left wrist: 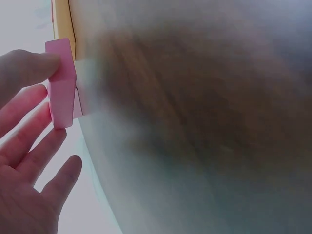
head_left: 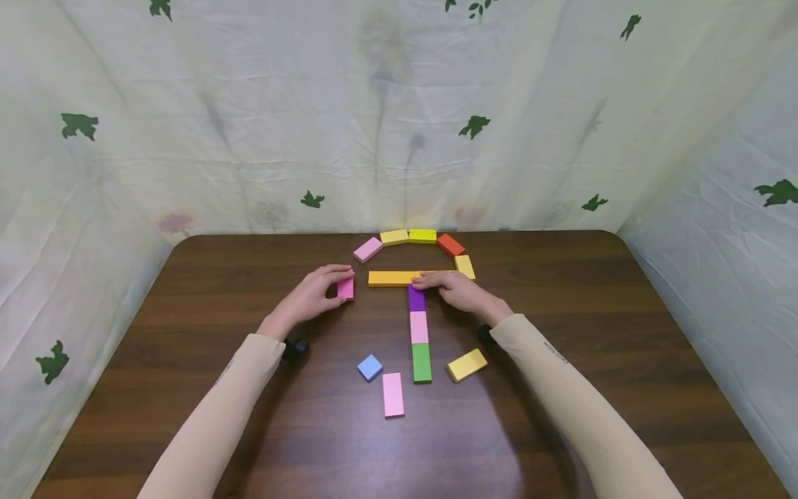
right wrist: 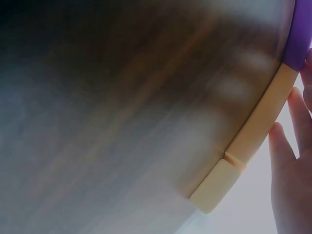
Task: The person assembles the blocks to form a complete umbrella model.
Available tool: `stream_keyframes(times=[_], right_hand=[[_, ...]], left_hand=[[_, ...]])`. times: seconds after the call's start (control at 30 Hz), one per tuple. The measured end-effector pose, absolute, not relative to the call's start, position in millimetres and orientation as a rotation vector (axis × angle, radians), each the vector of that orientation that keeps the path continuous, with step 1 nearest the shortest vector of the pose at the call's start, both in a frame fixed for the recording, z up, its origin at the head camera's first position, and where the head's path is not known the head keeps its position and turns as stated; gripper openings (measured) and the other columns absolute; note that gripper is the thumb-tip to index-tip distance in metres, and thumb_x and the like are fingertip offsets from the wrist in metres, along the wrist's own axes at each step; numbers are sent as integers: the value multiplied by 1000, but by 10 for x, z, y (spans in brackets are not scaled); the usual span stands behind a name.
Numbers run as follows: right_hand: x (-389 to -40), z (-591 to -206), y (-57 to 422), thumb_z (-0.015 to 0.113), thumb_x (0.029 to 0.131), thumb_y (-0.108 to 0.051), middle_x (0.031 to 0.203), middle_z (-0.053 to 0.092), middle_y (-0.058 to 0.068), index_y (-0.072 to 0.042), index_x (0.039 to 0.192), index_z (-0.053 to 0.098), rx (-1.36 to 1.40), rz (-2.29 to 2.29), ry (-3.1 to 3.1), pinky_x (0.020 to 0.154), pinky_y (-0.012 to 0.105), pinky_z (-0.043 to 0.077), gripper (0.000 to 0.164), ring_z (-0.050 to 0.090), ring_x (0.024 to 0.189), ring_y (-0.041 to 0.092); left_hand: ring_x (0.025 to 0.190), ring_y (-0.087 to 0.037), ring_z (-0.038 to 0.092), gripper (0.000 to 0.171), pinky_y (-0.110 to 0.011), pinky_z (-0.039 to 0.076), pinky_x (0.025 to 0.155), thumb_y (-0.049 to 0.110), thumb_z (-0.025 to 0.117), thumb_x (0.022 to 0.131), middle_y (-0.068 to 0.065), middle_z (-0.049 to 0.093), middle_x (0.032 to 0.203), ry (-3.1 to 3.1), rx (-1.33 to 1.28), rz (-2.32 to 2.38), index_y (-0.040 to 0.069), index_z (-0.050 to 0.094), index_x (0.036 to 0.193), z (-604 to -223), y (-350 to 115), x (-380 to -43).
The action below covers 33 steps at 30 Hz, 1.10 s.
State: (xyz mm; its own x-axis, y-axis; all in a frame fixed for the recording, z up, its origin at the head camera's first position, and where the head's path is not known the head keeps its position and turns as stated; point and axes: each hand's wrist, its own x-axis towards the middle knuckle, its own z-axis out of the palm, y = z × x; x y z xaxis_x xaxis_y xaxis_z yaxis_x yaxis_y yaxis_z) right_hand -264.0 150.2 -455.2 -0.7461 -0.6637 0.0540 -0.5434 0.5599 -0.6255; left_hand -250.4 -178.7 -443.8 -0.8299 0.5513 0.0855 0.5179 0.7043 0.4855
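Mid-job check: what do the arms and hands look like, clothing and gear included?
The left hand and right hand wear no gloves. Both arms have long, plain cream sleeves reaching the wrists. Each sleeve bears a small dark marking, too small to read. A small black device shows at each wrist; no cables are visible.

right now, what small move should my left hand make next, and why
I'd probably slide the bright pink block toward the left end of the orange strip: the left hand pinches that block, a gap separates block and strip, and a yellow block sits beside the strip's right end.
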Motion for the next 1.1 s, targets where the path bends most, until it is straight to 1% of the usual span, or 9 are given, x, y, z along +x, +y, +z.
stream_keyframes(times=[0.3,0.43,0.63,0.93,1.1], right_hand=[[-2637,-4540,1485,37,89,11,132,57,6,-8,127,63,-977,-934,2599,108,38,31,50,43,131,20],[-2647,-4545,1488,37,89,11,132,58,5,-8,128,63,-978,-934,2596,108,38,30,50,43,131,20],[-2657,-4544,1493,38,89,12,131,58,4,-9,128,63,-966,-955,2578,108,36,30,51,43,131,18],[-2649,-4544,1499,37,89,12,131,58,5,-7,128,62,-976,-964,2576,108,38,30,51,43,131,21],[-2650,-4543,1502,38,89,12,132,58,5,-8,129,62,-955,-950,2578,108,37,30,50,42,131,20]], left_hand=[[131,-36,37,53,-50,29,107,7,66,87,-21,43,142,2817,775,752,-2,50,137,-4435,-1695,-2716],[131,-36,37,52,-50,30,107,8,66,87,-20,43,141,2809,754,757,0,51,136,-4435,-1655,-2772],[131,-35,38,52,-47,30,107,8,66,87,-20,44,141,2799,777,752,-1,51,136,-4473,-1601,-2836],[131,-35,38,52,-47,29,108,7,65,88,-19,47,140,2787,843,771,-2,51,136,-4503,-1576,-2852],[132,-37,35,50,-49,27,108,9,65,89,-21,43,142,2785,828,769,-2,51,136,-4510,-1561,-2843]])
